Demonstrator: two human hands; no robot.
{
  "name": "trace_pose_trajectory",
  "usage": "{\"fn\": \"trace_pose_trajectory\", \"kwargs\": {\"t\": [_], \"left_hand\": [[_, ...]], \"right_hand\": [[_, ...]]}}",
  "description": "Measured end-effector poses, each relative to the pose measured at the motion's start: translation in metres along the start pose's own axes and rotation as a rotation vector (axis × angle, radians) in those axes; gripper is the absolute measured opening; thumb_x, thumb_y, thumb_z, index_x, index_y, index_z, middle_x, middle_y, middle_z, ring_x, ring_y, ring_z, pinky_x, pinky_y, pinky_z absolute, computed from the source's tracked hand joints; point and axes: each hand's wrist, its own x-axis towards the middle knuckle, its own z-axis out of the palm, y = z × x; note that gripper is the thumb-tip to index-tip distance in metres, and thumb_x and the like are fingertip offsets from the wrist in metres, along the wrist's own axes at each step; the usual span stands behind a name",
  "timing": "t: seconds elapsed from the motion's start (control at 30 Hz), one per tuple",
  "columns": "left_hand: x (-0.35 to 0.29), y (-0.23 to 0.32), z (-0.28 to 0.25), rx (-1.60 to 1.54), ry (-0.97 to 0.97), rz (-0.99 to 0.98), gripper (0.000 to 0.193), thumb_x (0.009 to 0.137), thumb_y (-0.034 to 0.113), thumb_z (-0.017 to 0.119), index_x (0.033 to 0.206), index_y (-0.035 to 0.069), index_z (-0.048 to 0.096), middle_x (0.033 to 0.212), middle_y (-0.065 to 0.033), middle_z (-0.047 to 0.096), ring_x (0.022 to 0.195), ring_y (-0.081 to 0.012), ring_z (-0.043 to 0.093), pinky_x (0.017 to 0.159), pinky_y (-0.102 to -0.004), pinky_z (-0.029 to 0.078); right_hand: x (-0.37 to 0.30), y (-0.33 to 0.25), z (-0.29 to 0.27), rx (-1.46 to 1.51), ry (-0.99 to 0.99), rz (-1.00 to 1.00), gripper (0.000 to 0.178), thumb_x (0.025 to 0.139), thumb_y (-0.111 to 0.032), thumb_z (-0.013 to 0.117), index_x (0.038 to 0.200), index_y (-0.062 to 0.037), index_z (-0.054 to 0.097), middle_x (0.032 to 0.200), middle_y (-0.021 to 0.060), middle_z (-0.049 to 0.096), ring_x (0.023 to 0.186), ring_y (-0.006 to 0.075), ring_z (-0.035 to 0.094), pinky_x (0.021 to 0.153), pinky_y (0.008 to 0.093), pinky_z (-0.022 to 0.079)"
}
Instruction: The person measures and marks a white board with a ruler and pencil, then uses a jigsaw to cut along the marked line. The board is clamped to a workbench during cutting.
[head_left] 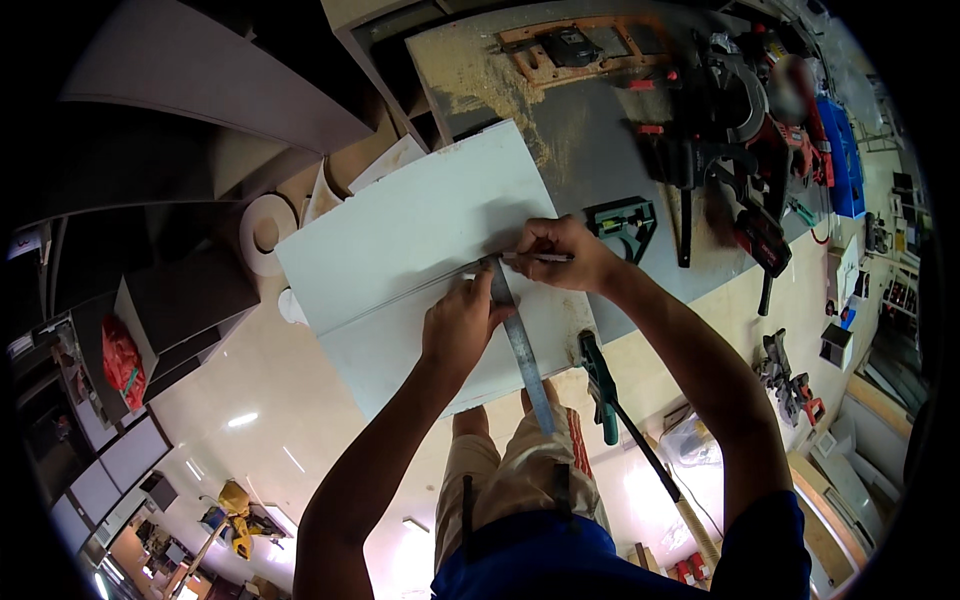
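Left grip [460, 325] on metal ruler [521, 345]; pen-like tool [553, 257] in right grip [570, 250]

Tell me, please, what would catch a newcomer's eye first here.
Probably the large white board in the middle, where the left hand rests on a metal rule and the right hand holds a pencil-like tool. Next, perhaps the red bundle at far left and the blue bin at upper right.

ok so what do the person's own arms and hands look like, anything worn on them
The left hand and right hand are bare, with no gloves. Both forearms are uncovered, with no watch or band visible. A short dark blue sleeve shows on the right upper arm; the left sleeve is not in view.
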Motion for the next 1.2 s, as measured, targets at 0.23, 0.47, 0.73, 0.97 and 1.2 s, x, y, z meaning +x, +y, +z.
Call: {"fn": "trace_pose_trajectory", "kwargs": {"t": [0.23, 0.47, 0.73, 0.97, 1.2], "left_hand": [[0.000, 0.001, -0.002, -0.011, 0.031, 0.019, 0.060, 0.081, 0.032, 0.080, 0.128, 0.005, 0.053, 0.090, -0.0142, 0.068, 0.081, -0.0337, 0.069, 0.067, -0.0452, 0.055], [-0.002, 0.002, -0.004, -0.005, 0.013, 0.012, 0.061, 0.081, 0.033, 0.080, 0.127, 0.004, 0.053, 0.092, -0.0150, 0.067, 0.080, -0.0327, 0.069, 0.066, -0.0430, 0.056], [-0.001, -0.002, -0.001, 0.030, 0.071, 0.083, 0.062, 0.082, 0.037, 0.078, 0.127, 0.001, 0.054, 0.089, -0.0123, 0.068, 0.081, -0.0282, 0.068, 0.063, -0.0381, 0.057], [-0.002, -0.002, -0.001, -0.008, 0.068, 0.069, 0.065, 0.079, 0.038, 0.081, 0.126, 0.002, 0.054, 0.089, -0.0131, 0.068, 0.074, -0.0298, 0.069, 0.062, -0.0398, 0.056], [-0.002, -0.005, 0.003, 0.014, 0.083, 0.078, 0.065, 0.078, 0.037, 0.082, 0.126, 0.003, 0.054, 0.089, -0.0129, 0.068, 0.074, -0.0300, 0.069, 0.062, -0.0404, 0.056]], "right_hand": [[0.000, -0.005, 0.000, -0.040, 0.014, 0.001, 0.013, 0.088, -0.002, 0.072, 0.085, -0.0006, 0.060, 0.078, 0.0025, 0.065, 0.075, 0.0053, 0.059, 0.070, 0.0243, 0.050], [-0.003, -0.002, -0.001, -0.040, 0.038, 0.041, 0.013, 0.090, -0.007, 0.071, 0.087, 0.0005, 0.061, 0.079, 0.0029, 0.067, 0.073, 0.0055, 0.061, 0.068, 0.0243, 0.051], [-0.018, -0.009, -0.009, -0.166, -0.002, -0.139, 0.026, 0.103, -0.011, 0.055, 0.119, 0.0084, 0.060, 0.096, 0.0142, 0.071, 0.087, 0.0169, 0.069, 0.079, 0.0298, 0.057], [-0.025, -0.008, -0.004, -0.030, 0.096, -0.204, 0.031, 0.105, -0.024, 0.052, 0.109, 0.0037, 0.066, 0.084, 0.0132, 0.070, 0.073, 0.0195, 0.069, 0.070, 0.0330, 0.056], [-0.015, -0.016, 0.001, -0.217, 0.032, -0.117, 0.020, 0.095, -0.012, 0.058, 0.109, 0.0015, 0.063, 0.082, 0.0125, 0.070, 0.071, 0.0212, 0.068, 0.069, 0.0322, 0.056]]}}
